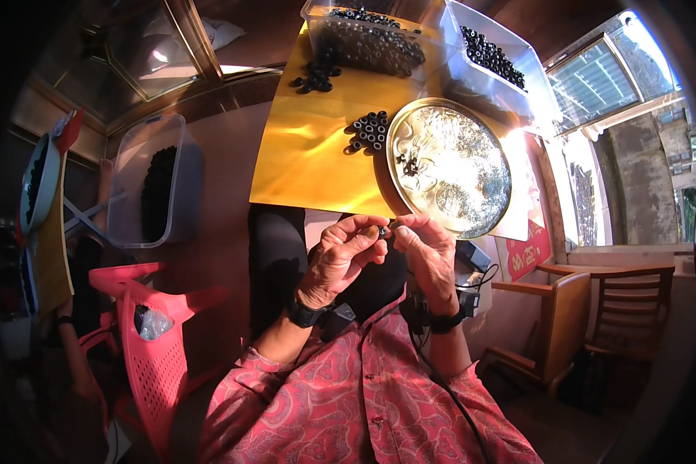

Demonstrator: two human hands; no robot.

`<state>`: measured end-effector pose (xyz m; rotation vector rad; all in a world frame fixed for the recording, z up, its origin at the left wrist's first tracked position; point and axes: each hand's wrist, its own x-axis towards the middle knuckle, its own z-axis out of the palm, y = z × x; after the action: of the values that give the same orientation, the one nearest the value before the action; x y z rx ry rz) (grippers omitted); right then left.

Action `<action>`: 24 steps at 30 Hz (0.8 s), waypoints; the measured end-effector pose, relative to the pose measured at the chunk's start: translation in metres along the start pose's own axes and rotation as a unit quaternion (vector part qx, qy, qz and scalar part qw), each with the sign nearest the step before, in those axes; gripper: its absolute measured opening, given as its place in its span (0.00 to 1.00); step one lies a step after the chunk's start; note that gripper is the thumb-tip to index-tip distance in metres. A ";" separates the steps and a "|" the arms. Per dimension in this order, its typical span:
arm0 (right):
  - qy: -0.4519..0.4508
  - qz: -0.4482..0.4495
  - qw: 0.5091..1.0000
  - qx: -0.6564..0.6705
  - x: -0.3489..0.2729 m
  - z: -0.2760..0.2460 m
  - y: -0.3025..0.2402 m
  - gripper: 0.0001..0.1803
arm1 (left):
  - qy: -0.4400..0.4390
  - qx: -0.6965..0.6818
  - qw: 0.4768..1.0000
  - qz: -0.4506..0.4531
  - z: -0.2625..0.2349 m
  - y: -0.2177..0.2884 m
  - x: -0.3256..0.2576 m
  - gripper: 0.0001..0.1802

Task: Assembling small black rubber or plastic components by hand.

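Observation:
My left hand (346, 251) pinches a small black ring-shaped part (383, 231) between thumb and fingertips, just past the near edge of the yellow tabletop (317, 182). Close against it, my right hand (429, 251) has its thumb and forefinger pressed together; what they hold is too small to make out. Beyond my hands, a round shiny metal tray (468, 166) carries a little cluster of tiny dark pieces (407, 165). A group of black ring-shaped parts (369, 131) lies beside the tray's left rim.
Two clear plastic bins of black parts, one left (363, 46) and one right (495, 66), stand at the table's far side. Loose black parts (317, 77) lie near them. Leftward are another bin (184, 182), a pink chair (155, 340) and a co-worker's arm (77, 356); wooden chairs (568, 325) stand right.

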<state>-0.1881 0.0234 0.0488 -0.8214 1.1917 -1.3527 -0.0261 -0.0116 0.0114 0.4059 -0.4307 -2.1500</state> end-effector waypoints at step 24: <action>-0.017 -0.028 0.999 0.003 -0.008 0.007 0.008 0.11 | 0.003 0.004 1.000 -0.024 -0.003 0.000 -0.008 0.13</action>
<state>-0.1780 0.0304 0.0439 -0.8756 1.1448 -1.3830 -0.0201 -0.0052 0.0101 0.4309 -0.4305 -2.1944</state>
